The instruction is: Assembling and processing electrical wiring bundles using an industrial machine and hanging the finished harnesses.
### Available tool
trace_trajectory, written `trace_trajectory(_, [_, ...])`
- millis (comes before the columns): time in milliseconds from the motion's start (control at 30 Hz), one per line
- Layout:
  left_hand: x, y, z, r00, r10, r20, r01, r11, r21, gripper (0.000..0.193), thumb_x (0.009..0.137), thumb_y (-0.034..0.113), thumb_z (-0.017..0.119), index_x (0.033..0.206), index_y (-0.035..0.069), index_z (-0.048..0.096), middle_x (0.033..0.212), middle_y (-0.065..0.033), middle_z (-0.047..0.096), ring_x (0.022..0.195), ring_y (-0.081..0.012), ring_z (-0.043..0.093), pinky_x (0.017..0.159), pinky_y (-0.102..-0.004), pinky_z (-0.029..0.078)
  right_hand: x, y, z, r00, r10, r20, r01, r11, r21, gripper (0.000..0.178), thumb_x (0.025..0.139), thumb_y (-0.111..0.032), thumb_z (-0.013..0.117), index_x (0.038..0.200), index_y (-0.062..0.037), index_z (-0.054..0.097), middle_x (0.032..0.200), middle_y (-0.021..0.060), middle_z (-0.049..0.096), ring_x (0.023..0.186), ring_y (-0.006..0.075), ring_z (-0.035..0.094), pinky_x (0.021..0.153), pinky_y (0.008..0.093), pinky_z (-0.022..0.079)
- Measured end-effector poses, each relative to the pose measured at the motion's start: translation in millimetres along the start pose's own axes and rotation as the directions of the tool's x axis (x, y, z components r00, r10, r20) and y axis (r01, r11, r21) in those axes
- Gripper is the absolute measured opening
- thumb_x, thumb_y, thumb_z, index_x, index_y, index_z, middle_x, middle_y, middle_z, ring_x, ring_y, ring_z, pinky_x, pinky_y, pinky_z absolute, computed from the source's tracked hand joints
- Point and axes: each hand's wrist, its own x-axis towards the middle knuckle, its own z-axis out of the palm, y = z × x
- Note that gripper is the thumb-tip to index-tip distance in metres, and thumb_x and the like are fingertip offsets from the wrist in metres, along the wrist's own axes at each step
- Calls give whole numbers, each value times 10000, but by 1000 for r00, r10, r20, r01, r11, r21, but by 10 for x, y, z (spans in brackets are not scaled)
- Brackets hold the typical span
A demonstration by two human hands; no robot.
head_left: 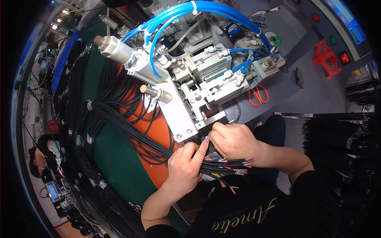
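My left hand [184, 163] is closed round a bundle of black cables [139, 139] that comes in from the left. Its thumb and forefinger reach toward my right hand [235, 139]. The right fingers are pinched together over a small cable end, whose tip between the two hands is mostly hidden. Below my right wrist, several cable ends fan out with stripped coloured wires [240, 162]. Both hands work just in front of a metal pneumatic machine [214, 75], close to its front bar.
Blue air hoses [178, 8] arch over the machine. Red-handled scissors [258, 96] lie on the grey bench, with a red bracket [327, 60] farther right. A control panel with a screen [347, 20] stands at upper right. More cables lie over green [115, 164] and orange mats [156, 152].
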Motion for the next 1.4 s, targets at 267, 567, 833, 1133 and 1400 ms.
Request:
trace_trajectory(267, [70, 90, -30, 999, 17, 40, -23, 989, 148, 475, 717, 49, 610, 1186, -24, 633, 825, -72, 488, 708, -210, 550, 599, -324, 473, 94, -7, -125, 991, -7, 130, 22, 993, -118, 101, 787, -100, 648, 766, -40, 570, 713, 77, 549, 529, 239, 590, 461, 347, 459])
trace_trajectory(567, [77, 49, -37, 998, 45, 42, -50, 988, 145, 449, 737, 61, 592, 1174, -37, 631, 849, -80, 513, 714, -212, 555, 619, -324, 480, 32, 67, 14, 988, 7, -152, 11, 993, 117, 103, 790, -95, 677, 854, -31, 626, 792, 80, 635, 561, 263, 620, 474, 350, 483])
trace_trajectory(833, [37, 5, -37, 1000, 3, 29, -6, 996, 94, 465, 705, 52, 625, 1168, 5, 648, 888, -90, 554, 741, -230, 569, 651, -346, 488, 69, 15, -103, 998, 60, 24, -60, 998, 12, 93, 793, -90, 667, 837, -31, 611, 759, 81, 626, 582, 281, 627, 492, 376, 495])
trace_trajectory(1133, [-204, -178, -72, 986, -95, -134, 92, 995, -28, 405, 639, 2, 699, 1044, 22, 687, 927, -113, 590, 838, -271, 579, 692, -360, 453, 52, 137, 97, 970, 155, 186, -151, 988, -34, 68, 799, -68, 641, 807, -16, 599, 734, 104, 636, 576, 286, 628, 514, 376, 501])
trace_trajectory(1400, [-187, -184, -13, 979, -102, -177, 107, 994, 19, 270, 684, 26, 719, 945, 1, 657, 840, -91, 600, 753, -265, 586, 699, -373, 428, -61, -1, -160, 967, 255, 4, -224, 842, 491, 114, 816, -26, 702, 924, -3, 674, 828, 115, 652, 594, 201, 612, 538, 311, 479])
